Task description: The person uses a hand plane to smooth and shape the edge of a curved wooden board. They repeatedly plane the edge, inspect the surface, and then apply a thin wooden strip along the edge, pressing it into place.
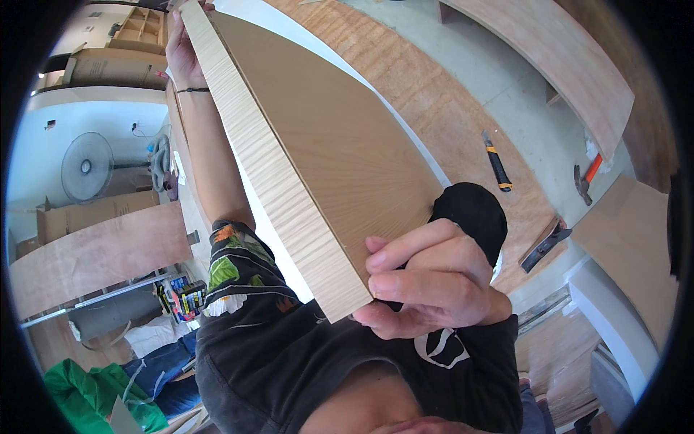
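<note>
A light wood-grain panel (325,137) is held up in front of me, tilted, with its pale, ridged-looking edge (282,173) toward me. My left hand (186,54) grips its far upper-left end, the fingers partly hidden behind it. At the near lower corner, my right hand (434,282) has its fingers closed on the panel. A black rounded shape (470,217) sits just behind the right hand; I cannot tell what it is. A utility knife (497,163) with a black and yellow handle lies beyond the panel on a plywood sheet (405,79).
A hammer (589,177) with an orange handle and a hand plane (546,244) lie at the right. A curved board (557,50) stands at the upper right. On the left are a fan (87,166), cardboard boxes (101,213), a plywood board (101,257) and green cloth (101,394).
</note>
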